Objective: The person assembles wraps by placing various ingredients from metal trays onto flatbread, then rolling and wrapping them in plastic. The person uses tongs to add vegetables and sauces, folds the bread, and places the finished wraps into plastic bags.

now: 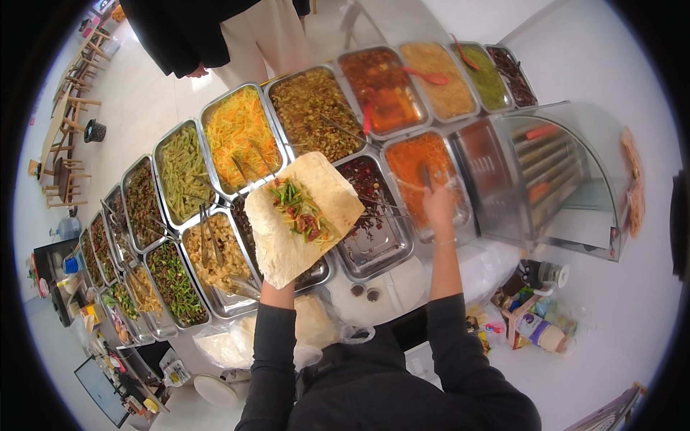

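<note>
My left hand (278, 285), mostly hidden, holds up a large flatbread (277, 253) from beneath. A strip of shredded vegetables, green pieces and reddish bits (304, 213) lies across the bread's middle. My right hand (439, 202) is over the metal tray of orange-red food (418, 153), gripping a utensil handle (426, 175) whose lower end is in the food; its kind is unclear. Just left of that tray, a partly emptied tray (369, 250) holds dark red food and tongs. The flatbread hangs over neighbouring trays and hides parts of them.
Rows of metal food trays, one with yellow and orange shreds (242, 134), surround my hands, several with tongs sticking out. A curved glass case (571, 188) stands at right. Bagged flatbreads (312, 323) lie near my body. A person (259, 43) stands across the counter.
</note>
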The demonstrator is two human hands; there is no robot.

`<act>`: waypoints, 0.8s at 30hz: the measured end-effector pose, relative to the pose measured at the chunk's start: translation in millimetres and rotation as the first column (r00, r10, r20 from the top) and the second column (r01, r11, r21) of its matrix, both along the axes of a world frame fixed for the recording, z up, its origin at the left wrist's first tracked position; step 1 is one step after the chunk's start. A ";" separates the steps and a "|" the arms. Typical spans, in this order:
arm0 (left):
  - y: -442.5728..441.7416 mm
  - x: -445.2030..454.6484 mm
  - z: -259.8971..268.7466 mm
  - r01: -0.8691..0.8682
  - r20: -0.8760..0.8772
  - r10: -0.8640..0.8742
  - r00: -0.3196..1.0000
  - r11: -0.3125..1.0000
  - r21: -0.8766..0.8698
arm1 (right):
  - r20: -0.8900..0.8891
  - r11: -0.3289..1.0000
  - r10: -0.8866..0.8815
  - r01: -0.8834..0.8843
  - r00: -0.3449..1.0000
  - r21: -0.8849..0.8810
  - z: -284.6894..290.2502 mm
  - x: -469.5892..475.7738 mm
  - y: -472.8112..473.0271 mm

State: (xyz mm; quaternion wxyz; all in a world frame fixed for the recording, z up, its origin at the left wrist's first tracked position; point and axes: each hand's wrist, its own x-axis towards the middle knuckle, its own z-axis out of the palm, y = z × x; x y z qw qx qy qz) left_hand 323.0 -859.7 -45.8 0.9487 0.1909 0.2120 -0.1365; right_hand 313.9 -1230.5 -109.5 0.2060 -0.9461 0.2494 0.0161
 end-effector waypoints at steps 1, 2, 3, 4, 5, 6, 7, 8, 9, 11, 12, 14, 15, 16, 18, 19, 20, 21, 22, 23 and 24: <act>-2.9 1.3 -0.5 0.007 0.005 -0.007 1.000 1.000 -0.001 | 0.048 0.999 0.005 -0.008 0.999 0.048 -5.3 -1.9 -4.0; -6.3 3.8 -0.7 0.012 0.009 -0.012 1.000 1.000 -0.006 | 0.089 0.992 0.000 -0.011 0.996 0.124 -8.3 -3.7 -9.4; -7.7 5.2 -0.7 0.016 0.014 -0.016 1.000 1.000 -0.004 | 0.134 0.975 0.003 -0.033 0.991 0.219 -10.1 -5.8 -15.2; -10.7 7.1 -1.1 0.018 0.017 -0.018 1.000 1.000 -0.005 | 0.149 0.951 -0.032 -0.015 0.988 0.307 -10.3 -7.6 -19.3; -12.9 9.1 -1.3 0.022 0.018 -0.022 1.000 1.000 -0.006 | 0.155 0.900 -0.074 -0.002 0.985 0.437 -8.6 -9.2 -21.8; -15.8 10.2 -1.7 0.027 0.021 -0.027 0.999 1.000 -0.009 | 0.123 0.832 -0.147 0.055 0.981 0.552 -4.2 -11.0 -23.7; -18.9 12.7 -2.0 0.035 0.025 -0.035 0.999 0.999 -0.008 | 0.031 0.740 -0.246 0.167 0.969 0.651 3.3 -12.9 -24.1; -21.9 15.0 -3.0 0.041 0.031 -0.041 0.999 0.999 -0.009 | 0.065 0.703 -0.244 0.130 0.968 0.700 12.4 -15.2 -22.5; -24.8 16.5 -3.1 0.049 0.033 -0.048 0.998 0.999 -0.009 | 0.047 0.657 -0.270 0.148 0.962 0.740 25.3 -17.6 -20.4; -33.1 19.6 -4.9 0.067 0.043 -0.067 0.997 0.998 -0.014 | 0.023 0.580 -0.286 0.154 0.958 0.800 58.7 -23.7 -16.5; -37.9 20.5 -5.9 0.077 0.045 -0.076 0.996 0.997 -0.018 | 0.018 0.551 -0.275 0.143 0.961 0.823 77.9 -28.0 -14.0; -46.4 20.1 -7.2 0.097 0.047 -0.096 0.994 0.995 -0.020 | 0.027 0.511 -0.240 0.102 0.970 0.854 115.0 -36.7 -4.3; -50.6 19.0 -7.8 0.112 0.049 -0.111 0.993 0.994 -0.020 | 0.043 0.499 -0.218 0.074 0.975 0.864 131.2 -41.8 2.8; -56.6 18.7 -8.5 0.125 0.053 -0.124 0.991 0.992 -0.017 | 0.055 0.469 -0.201 0.047 0.978 0.882 147.1 -46.7 8.8; -66.7 16.6 -9.3 0.157 0.064 -0.156 0.986 0.988 -0.010 | 0.045 0.460 -0.090 0.001 0.995 0.888 178.2 -62.0 20.1; -71.3 16.0 -9.3 0.172 0.075 -0.171 0.982 0.985 -0.005 | 0.042 0.445 -0.037 -0.021 0.998 0.895 188.9 -64.6 25.7; -74.9 14.7 -8.9 0.186 0.082 -0.186 0.979 0.983 0.000 | 0.089 0.491 0.055 -0.105 0.995 0.865 195.6 -63.2 31.9; -78.3 13.2 -8.1 0.203 0.087 -0.202 0.975 0.979 0.004 | 0.130 0.530 0.145 -0.188 0.981 0.827 201.3 -61.8 37.9; -80.3 11.6 -7.4 0.218 0.089 -0.218 0.972 0.976 0.009 | 0.144 0.563 0.230 -0.253 0.962 0.787 205.8 -59.7 44.3; -82.3 9.1 -6.0 0.234 0.092 -0.234 0.968 0.972 0.017 | 0.173 0.623 0.325 -0.348 0.930 0.700 208.6 -54.6 49.6; -83.5 7.3 -5.2 0.247 0.096 -0.248 0.964 0.969 0.020 | 0.168 0.671 0.413 -0.424 0.895 0.608 209.1 -45.0 53.7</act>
